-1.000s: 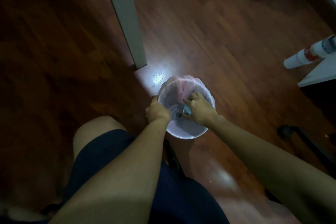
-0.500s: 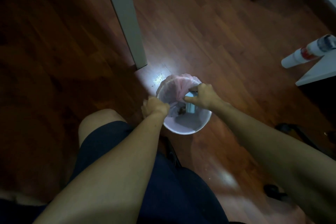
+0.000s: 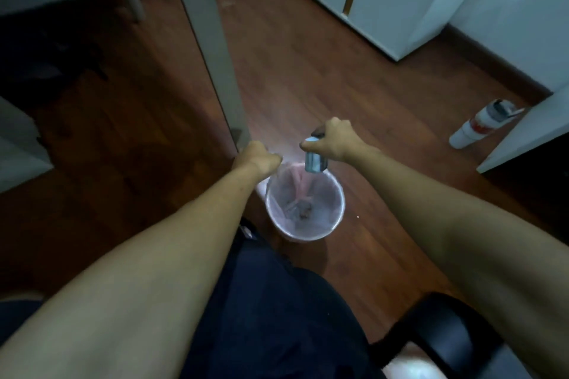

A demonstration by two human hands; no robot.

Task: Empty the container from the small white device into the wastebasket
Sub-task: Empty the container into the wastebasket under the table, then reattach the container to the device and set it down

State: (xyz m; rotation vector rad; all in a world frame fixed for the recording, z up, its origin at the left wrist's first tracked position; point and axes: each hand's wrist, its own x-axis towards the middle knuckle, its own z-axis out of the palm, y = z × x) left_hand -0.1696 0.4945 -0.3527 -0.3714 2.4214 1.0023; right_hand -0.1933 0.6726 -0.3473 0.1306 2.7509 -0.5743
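Note:
A small round white wastebasket (image 3: 337, 218) with a pink plastic liner stands on the wooden floor, with dark debris at its bottom. My right hand (image 3: 334, 141) is raised above the basket's far rim and grips a small translucent container (image 3: 314, 161) with a light blue top, hanging below the fingers. My left hand (image 3: 257, 158) is closed in a fist just left of the basket's far rim; whether it pinches the liner is unclear.
A grey table leg (image 3: 212, 49) rises just behind the left hand. A white cabinet (image 3: 385, 0) stands at the back right. A white tumbler (image 3: 480, 123) lies on the floor at right beside a white panel. A black chair armrest (image 3: 446, 335) is at lower right.
My right hand has lifted out of the wastebasket with the container and now holds it above the rim. The left hand has come off the rim and risen. The view has pulled back upward.

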